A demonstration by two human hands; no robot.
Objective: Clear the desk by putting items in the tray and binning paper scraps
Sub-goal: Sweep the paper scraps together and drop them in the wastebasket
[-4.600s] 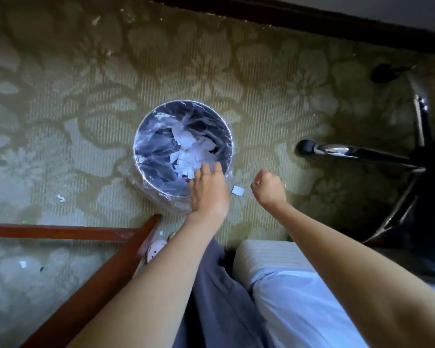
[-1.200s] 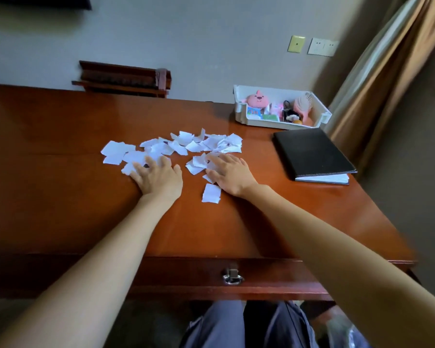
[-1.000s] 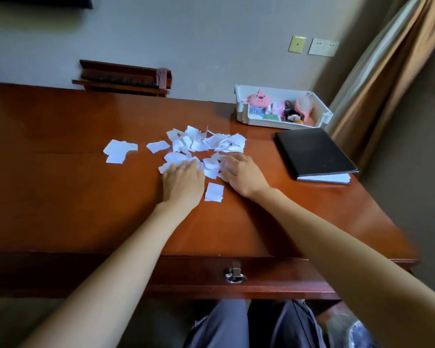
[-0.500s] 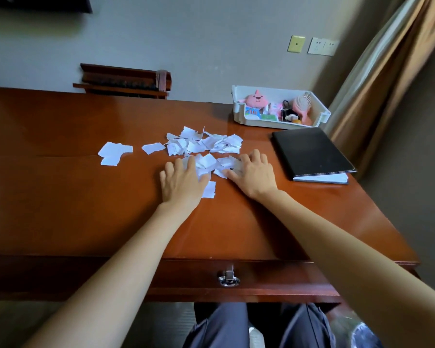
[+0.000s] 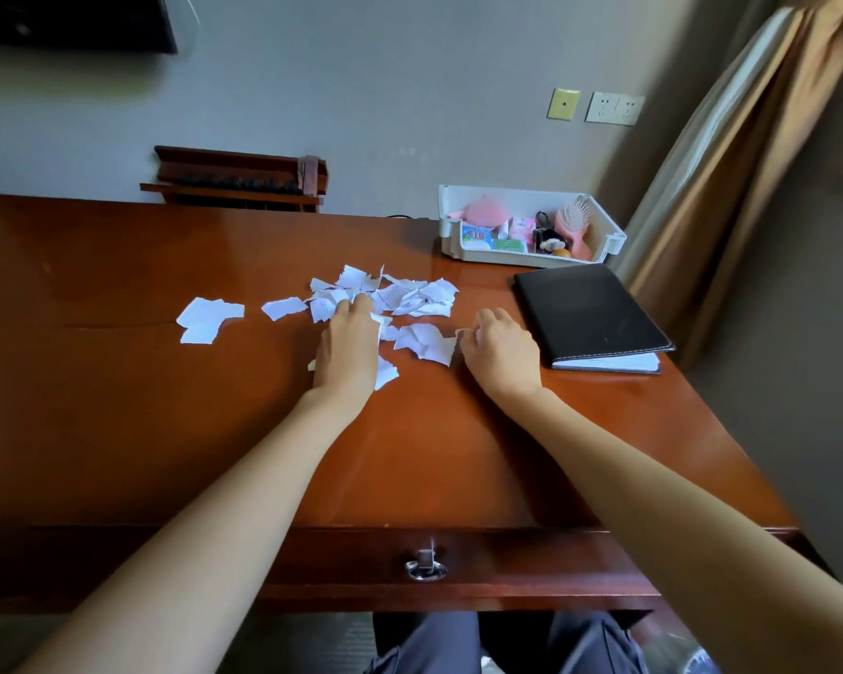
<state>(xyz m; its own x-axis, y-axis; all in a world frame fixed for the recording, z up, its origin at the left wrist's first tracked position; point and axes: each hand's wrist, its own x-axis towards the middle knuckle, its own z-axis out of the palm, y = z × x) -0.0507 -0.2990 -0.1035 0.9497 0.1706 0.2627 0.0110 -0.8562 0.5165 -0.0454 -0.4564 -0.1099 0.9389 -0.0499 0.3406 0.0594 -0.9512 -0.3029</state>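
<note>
Torn white paper scraps (image 5: 410, 296) lie in a loose pile in the middle of the brown wooden desk (image 5: 118, 406). A few more scraps (image 5: 208, 316) lie apart to the left. My left hand (image 5: 349, 347) rests on the pile's near side with its fingers curled into the scraps. My right hand (image 5: 500, 352) sits to the right of the pile, fingers curled, with the edge of a scrap (image 5: 431, 342) at its fingertips. The white tray (image 5: 507, 257) stands at the back right, holding a pink hairbrush, a pink toy and small packets.
A black folder (image 5: 590, 313) lies right of my right hand, in front of the tray. A drawer handle (image 5: 425, 566) sits in the desk's front edge. A wooden rack (image 5: 239, 180) stands behind the desk, and a curtain (image 5: 726, 163) hangs at the right.
I was at the bin on the floor, then turned to the desk. My left hand swept scraps rightward into the pile. Both flat hands have now curled their fingers on scraps.
</note>
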